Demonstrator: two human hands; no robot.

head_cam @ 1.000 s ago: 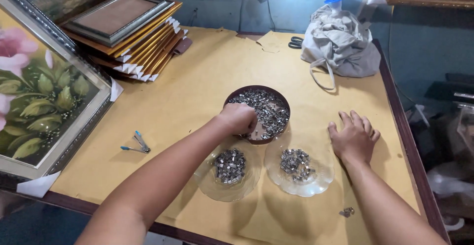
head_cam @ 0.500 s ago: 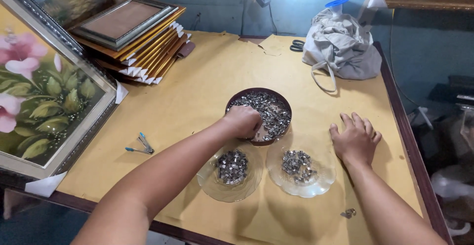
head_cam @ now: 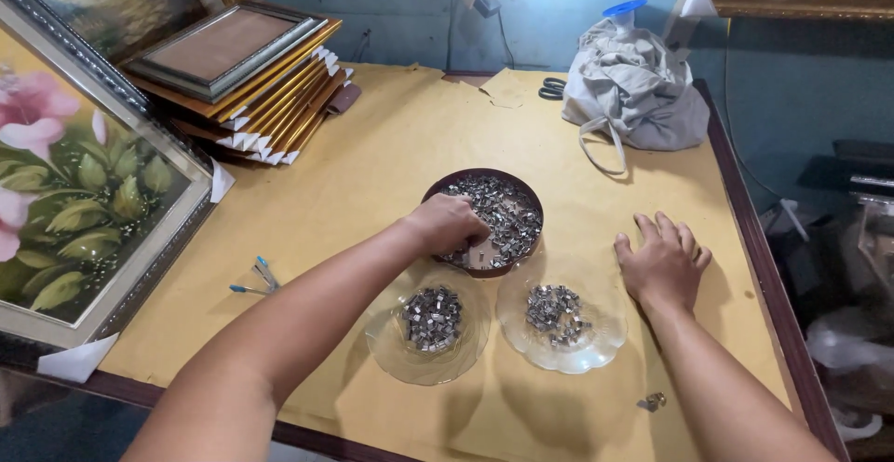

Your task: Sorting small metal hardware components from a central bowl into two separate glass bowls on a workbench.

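While the left hand (head_cam: 449,224) reaches into the dark round bowl (head_cam: 533,209) with fingers curled down among the small metal clips (head_cam: 503,209), whether it pinches any cannot be told. From the head view, the right hand (head_cam: 663,259) lies flat and spread on the yellow paper-covered table (head_cam: 391,155), just beside the right glass dish (head_cam: 559,317). Both dishes, the left glass dish (head_cam: 428,330) too, hold little clip heaps near the bowl.

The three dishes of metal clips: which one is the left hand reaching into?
The dark round bowl farthest from the person; the left hand is inside it. The other two are clear glass plates, nearer and untouched.
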